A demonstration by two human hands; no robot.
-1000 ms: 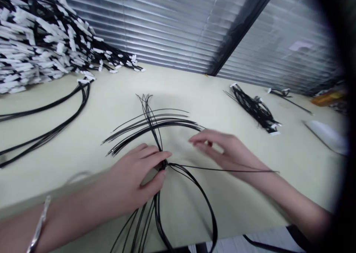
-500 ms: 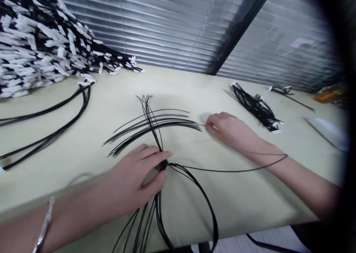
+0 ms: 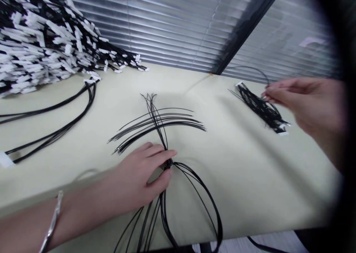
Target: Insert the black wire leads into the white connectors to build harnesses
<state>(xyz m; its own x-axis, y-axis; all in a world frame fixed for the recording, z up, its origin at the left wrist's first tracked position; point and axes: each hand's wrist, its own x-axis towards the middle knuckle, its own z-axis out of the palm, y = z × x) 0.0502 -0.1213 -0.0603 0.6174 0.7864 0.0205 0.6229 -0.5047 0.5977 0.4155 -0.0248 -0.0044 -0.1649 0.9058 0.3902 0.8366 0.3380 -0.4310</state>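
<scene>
My left hand rests on the table, thumb and fingers closed around a bundle of thin black wires. The wires fan out above my fingertips, loop to the right and run down over the table's front edge. A dark piece, partly hidden, sits between the fingertips. Just beyond lies a row of loose cut black wires, crossed by the upper ends of the held bundle. My right hand is raised at the right, fingers pinched on a thin black wire that arcs to the left. Behind it lies a folded black wire bundle with white ends.
A large heap of black cables with white connectors fills the back left. Two black cables with white connectors curve across the left side of the pale table. Window blinds and a dark frame post stand behind.
My right hand has lifted and moved right, towards the folded bundle. The wire that stretched across to it now hangs down in the loop beside my left hand, which keeps its grip.
</scene>
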